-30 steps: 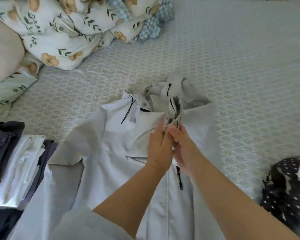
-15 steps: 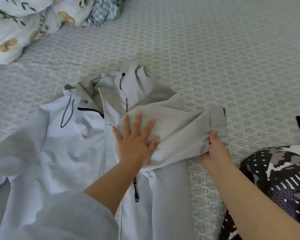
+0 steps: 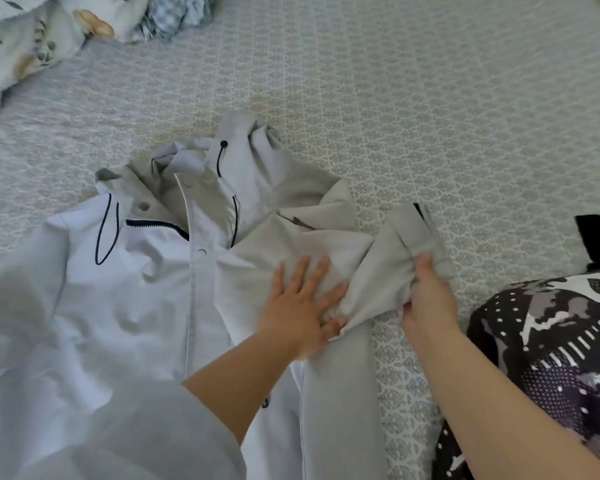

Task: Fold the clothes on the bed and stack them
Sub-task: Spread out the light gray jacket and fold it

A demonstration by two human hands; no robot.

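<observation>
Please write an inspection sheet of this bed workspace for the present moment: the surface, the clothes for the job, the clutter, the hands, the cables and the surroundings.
Surface: bed cover with a small grey-white pattern, mostly bare at the far side.
Job's things: pale grey jacket lies front up, hood at the far end; its sleeve is folded inward over the chest.
Clutter: black-and-white patterned cloth at the right edge; floral bedding bunched at the far left corner.
Hands: left hand lies flat on the folded sleeve, fingers spread; right hand pinches the sleeve near the cuff.
Cables: nothing seen; only the jacket's dark drawcords.
Surroundings: nothing seen beyond the bed.
</observation>
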